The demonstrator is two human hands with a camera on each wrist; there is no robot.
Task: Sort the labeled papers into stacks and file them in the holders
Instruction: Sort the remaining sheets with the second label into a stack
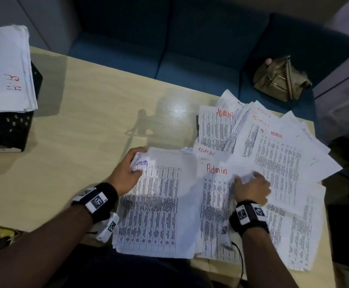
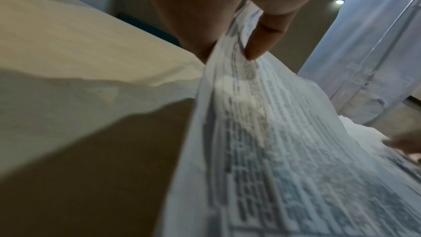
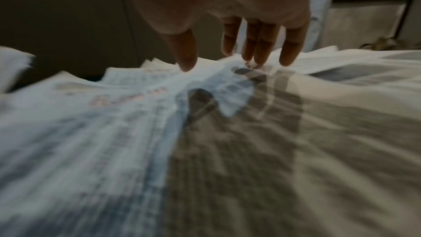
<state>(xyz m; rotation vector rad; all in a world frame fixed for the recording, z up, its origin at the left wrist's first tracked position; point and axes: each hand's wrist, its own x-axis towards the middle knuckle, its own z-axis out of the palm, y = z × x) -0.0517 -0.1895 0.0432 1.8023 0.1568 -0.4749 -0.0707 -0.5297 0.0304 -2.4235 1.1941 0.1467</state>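
Note:
On the near part of the table lies a stack of printed sheets (image 1: 157, 204) marked "Admin" in blue. My left hand (image 1: 135, 163) pinches its top left corner, thumb under and fingers over, and lifts that edge. The left wrist view shows my left hand (image 2: 227, 48) holding the curled stack (image 2: 273, 141). My right hand (image 1: 246, 181) rests with straight fingers on a loose fan of sheets (image 1: 277, 154) marked "ADMIN" in red. In the blurred right wrist view my right hand (image 3: 232, 60) touches the fanned sheets (image 3: 114, 114) with its fingertips.
A black mesh holder (image 1: 15, 125) stands at the table's far left with a pile of papers marked "H.R" (image 1: 5, 69) on top. An olive bag (image 1: 281, 80) lies on the blue sofa (image 1: 190, 48) behind the table (image 1: 86, 121). The fanned sheets overhang the table's right edge.

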